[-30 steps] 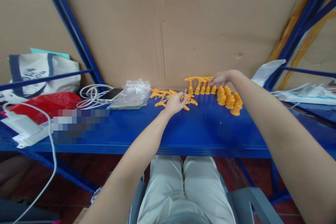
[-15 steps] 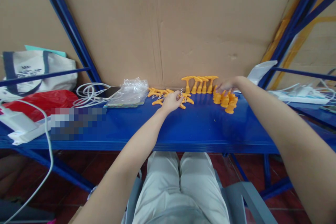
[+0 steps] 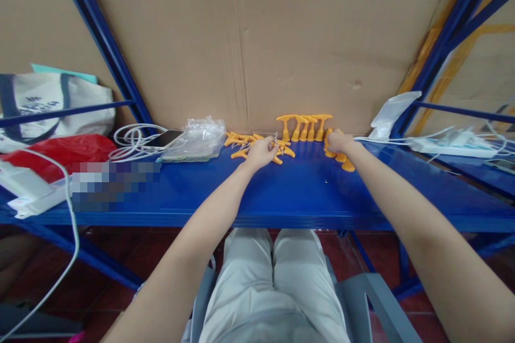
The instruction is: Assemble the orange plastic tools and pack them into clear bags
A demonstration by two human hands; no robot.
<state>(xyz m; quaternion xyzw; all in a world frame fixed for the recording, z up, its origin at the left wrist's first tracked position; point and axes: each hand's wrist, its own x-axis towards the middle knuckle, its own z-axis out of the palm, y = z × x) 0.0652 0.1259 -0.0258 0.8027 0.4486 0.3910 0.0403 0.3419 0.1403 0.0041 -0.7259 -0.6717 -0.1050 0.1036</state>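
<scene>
Fingers [image 3: 272,147] of the left hand [image 3: 260,154] pinch a corkscrew [image 3: 276,135]; right hand [image 3: 338,142] at orange bases [image 3: 347,165], finger state unclear, both well behind the shelf edge [image 3: 289,220].

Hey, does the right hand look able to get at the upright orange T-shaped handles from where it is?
Probably yes: the right hand is at the orange cylinders just right of the upright T-shaped handles, whose tops appear uncovered.
</scene>
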